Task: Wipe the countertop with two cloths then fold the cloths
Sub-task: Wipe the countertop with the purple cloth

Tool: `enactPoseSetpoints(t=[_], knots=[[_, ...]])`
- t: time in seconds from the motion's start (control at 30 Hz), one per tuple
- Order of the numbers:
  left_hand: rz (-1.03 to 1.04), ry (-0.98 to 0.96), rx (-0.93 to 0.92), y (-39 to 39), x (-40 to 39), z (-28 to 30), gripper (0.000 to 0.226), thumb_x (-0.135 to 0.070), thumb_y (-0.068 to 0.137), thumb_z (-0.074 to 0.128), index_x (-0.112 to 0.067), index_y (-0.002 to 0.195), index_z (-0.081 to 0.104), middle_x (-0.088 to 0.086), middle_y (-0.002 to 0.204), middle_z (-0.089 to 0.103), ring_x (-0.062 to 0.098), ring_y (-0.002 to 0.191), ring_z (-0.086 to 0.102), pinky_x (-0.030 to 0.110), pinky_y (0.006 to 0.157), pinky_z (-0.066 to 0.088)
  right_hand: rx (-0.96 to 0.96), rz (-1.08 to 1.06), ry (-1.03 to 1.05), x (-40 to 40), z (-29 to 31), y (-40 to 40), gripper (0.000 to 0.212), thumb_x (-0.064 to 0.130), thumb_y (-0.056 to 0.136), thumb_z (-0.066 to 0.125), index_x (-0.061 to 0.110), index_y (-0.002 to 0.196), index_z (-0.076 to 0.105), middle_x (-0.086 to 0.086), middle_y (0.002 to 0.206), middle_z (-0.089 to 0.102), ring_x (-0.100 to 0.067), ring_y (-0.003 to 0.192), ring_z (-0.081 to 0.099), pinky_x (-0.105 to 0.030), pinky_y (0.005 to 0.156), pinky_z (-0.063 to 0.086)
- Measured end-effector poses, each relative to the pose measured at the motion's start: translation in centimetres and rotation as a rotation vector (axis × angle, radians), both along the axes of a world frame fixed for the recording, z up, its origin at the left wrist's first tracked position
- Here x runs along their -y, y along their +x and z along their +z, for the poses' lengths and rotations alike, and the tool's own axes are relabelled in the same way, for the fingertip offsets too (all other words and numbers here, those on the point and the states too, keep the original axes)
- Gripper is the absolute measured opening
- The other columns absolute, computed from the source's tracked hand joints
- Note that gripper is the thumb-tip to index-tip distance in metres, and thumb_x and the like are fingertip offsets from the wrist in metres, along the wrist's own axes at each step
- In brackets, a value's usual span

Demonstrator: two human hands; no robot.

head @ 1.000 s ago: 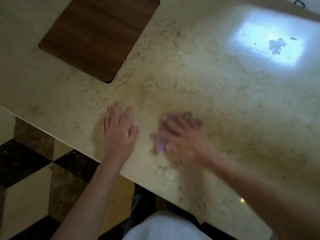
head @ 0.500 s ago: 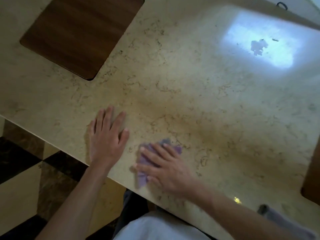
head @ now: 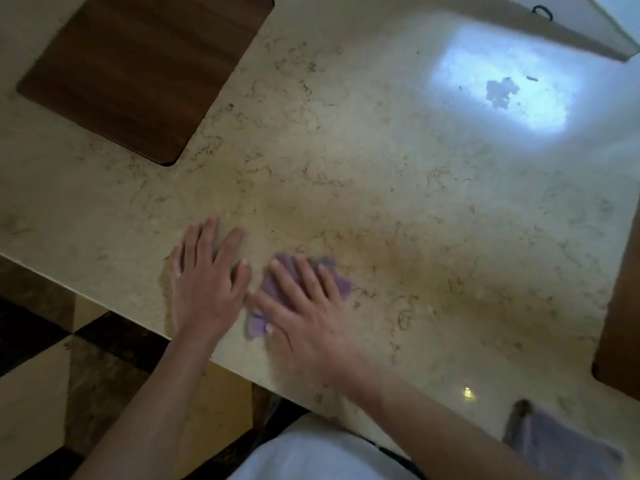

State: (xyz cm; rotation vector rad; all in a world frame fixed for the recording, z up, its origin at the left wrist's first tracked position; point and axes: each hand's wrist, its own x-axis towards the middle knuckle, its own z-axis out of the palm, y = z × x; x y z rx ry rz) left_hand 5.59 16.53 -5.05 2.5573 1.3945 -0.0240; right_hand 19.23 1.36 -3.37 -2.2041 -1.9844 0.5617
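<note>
Beige marbled worktop (head: pixel 381 174) fills most of the head view, with a dark wooden board (head: pixel 138 71) set at its far left and a pale window reflection (head: pixel 502 84) at its far right; a checkered floor (head: pixel 52 375) of dark and tan tiles shows beyond the near edge. Left hand (head: pixel 204 282) lies flat on the stone near that edge, palm down, fingers spread and holding nothing. Right hand (head: pixel 311 317), just beside it, lies open with fingers splayed, pressing a purple cloth (head: pixel 277 292) against the worktop; the cloth shows beyond the fingertips and beside the thumb. Motion blur softens this hand. A second, grey-purple cloth (head: pixel 561 445) lies on the worktop at the lower right corner, well apart from both hands.
</note>
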Motion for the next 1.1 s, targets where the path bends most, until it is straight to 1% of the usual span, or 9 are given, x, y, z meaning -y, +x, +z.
enactPoseSetpoints(t=[0.13, 0.23, 0.37, 0.47, 0.67, 0.8, 0.9, 1.0, 1.1], knots=[[-0.009, 0.004, 0.014, -0.2, 0.1, 0.1, 0.055, -0.046, 0.099, 0.032, -0.028, 0.151, 0.036, 0.009, 0.165, 0.024, 0.033, 0.152, 0.019, 0.058, 0.118, 0.021, -0.004, 0.234, -0.065, 6.9, 0.3, 0.0, 0.049, 0.053, 0.106, 0.029, 0.050, 0.154, 0.022, 0.007, 0.170, 0.004, -0.025, 0.157, -0.003, -0.049, 0.124, 0.006], [-0.009, 0.006, 0.011, 0.1, 0.1, 0.1, 0.054, -0.045, 0.100, 0.032, -0.027, 0.151, 0.036, 0.010, 0.165, 0.025, 0.033, 0.152, 0.019, 0.058, 0.118, 0.020, 0.107, 0.000, -0.046, 6.0, -0.3, 10.7, 0.052, 0.058, 0.104, 0.016, 0.048, 0.155, 0.015, 0.008, 0.168, -0.009, -0.018, 0.154, -0.020, -0.042, 0.124, -0.013], [-0.006, 0.019, 0.017, 0.1, 0.3, 0.1, 0.052, -0.044, 0.100, 0.034, -0.029, 0.150, 0.034, 0.011, 0.164, 0.026, 0.033, 0.152, 0.019, 0.058, 0.118, 0.021, 0.299, -0.367, -0.122, 1.0, -0.6, 23.3, 0.055, 0.053, 0.107, 0.008, 0.038, 0.159, 0.008, -0.013, 0.170, 0.004, -0.042, 0.154, 0.002, -0.060, 0.122, 0.011], [-0.002, 0.025, 0.019, 0.2, 0.4, 0.1, 0.051, -0.043, 0.099, 0.035, -0.029, 0.149, 0.035, 0.011, 0.164, 0.027, 0.033, 0.152, 0.019, 0.058, 0.118, 0.021, 0.298, -0.455, -0.081, -3.3, -0.3, 19.8, 0.056, 0.050, 0.106, 0.010, 0.034, 0.159, 0.016, -0.017, 0.168, 0.008, -0.048, 0.152, 0.006, -0.062, 0.121, 0.010], [0.032, 0.053, 0.015, 0.4, 1.0, 0.0, 0.049, -0.037, 0.102, 0.039, -0.027, 0.149, 0.035, 0.012, 0.163, 0.027, 0.035, 0.152, 0.018, 0.062, 0.117, 0.020, 0.013, 0.082, -0.075, 6.7, 0.8, 0.1, 0.054, 0.053, 0.104, 0.026, 0.048, 0.155, 0.014, -0.002, 0.171, 0.000, -0.038, 0.155, -0.012, -0.059, 0.123, -0.003], [0.115, 0.042, 0.054, 3.3, 6.1, 1.0, 0.048, -0.025, 0.101, 0.045, -0.021, 0.148, 0.041, 0.019, 0.159, 0.029, 0.040, 0.150, 0.020, 0.063, 0.118, 0.021, 0.037, 0.243, -0.051, 13.8, -0.1, 2.8, 0.052, 0.052, 0.104, 0.035, 0.053, 0.154, 0.020, 0.005, 0.169, 0.012, -0.031, 0.156, 0.006, -0.052, 0.124, 0.004], [-0.035, -0.040, 0.027, 5.7, 11.5, 1.3, 0.053, -0.036, 0.104, 0.039, -0.027, 0.155, 0.029, 0.013, 0.167, 0.019, 0.033, 0.155, 0.011, 0.055, 0.122, 0.012, 0.224, 0.013, 0.009, 11.8, -1.4, 13.6, 0.053, 0.049, 0.097, 0.039, 0.042, 0.150, 0.033, -0.007, 0.161, 0.027, -0.035, 0.146, 0.023, -0.054, 0.119, 0.014], [-0.101, -0.040, -0.024, 6.8, 14.5, 0.6, 0.054, -0.042, 0.105, 0.029, -0.029, 0.158, 0.025, 0.011, 0.169, 0.013, 0.031, 0.156, 0.008, 0.055, 0.123, 0.013, 0.271, -0.307, -0.079, 7.7, -0.9, 24.8, 0.052, 0.050, 0.105, 0.019, 0.038, 0.156, 0.017, -0.015, 0.168, 0.009, -0.045, 0.151, 0.010, -0.058, 0.120, 0.008], [-0.089, -0.013, -0.056, 7.1, 14.8, 0.2, 0.055, -0.042, 0.103, 0.029, -0.030, 0.157, 0.026, 0.011, 0.169, 0.013, 0.030, 0.156, 0.009, 0.054, 0.123, 0.014, 0.240, -0.495, -0.040, 3.8, -0.9, 24.8, 0.054, 0.054, 0.104, 0.013, 0.043, 0.157, 0.016, -0.013, 0.169, 0.005, -0.047, 0.152, 0.003, -0.062, 0.121, 0.007]])
